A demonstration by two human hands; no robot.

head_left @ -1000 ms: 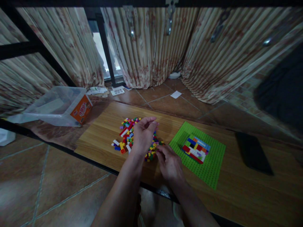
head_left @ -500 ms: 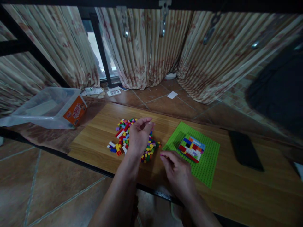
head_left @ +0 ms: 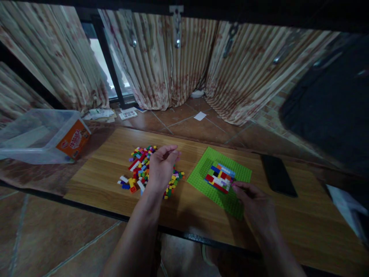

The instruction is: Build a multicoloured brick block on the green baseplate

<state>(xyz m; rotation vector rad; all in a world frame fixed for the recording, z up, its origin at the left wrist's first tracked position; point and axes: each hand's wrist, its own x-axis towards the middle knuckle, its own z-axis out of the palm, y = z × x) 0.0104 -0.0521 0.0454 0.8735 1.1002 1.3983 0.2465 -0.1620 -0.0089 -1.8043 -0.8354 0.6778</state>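
Observation:
My right hand (head_left: 256, 202) is closed in a pinch on a small pink brick (head_left: 233, 184), at the right edge of a flat patch of coloured bricks (head_left: 220, 179). That patch sits on a green baseplate (head_left: 201, 161). Over the pile of loose toy bricks (head_left: 141, 157), my left hand (head_left: 163, 165) is held up with fingers curled and thumb against them. A hint of pink shows at its fingertips, too small to name. This hand and its forearm hide part of the pile.
A clear plastic bin (head_left: 43, 146) with an orange label stands left on the wooden table (head_left: 95, 173). A black phone (head_left: 278, 175) lies right of the baseplate. White paper (head_left: 344, 206) is at the far right. A person's dark clothing (head_left: 325, 104) shows at upper right.
My right hand has moved right with the pink brick, from beside the baseplate's left edge to the brick patch. The left hand keeps its pose over the pile. The camera view has turned right.

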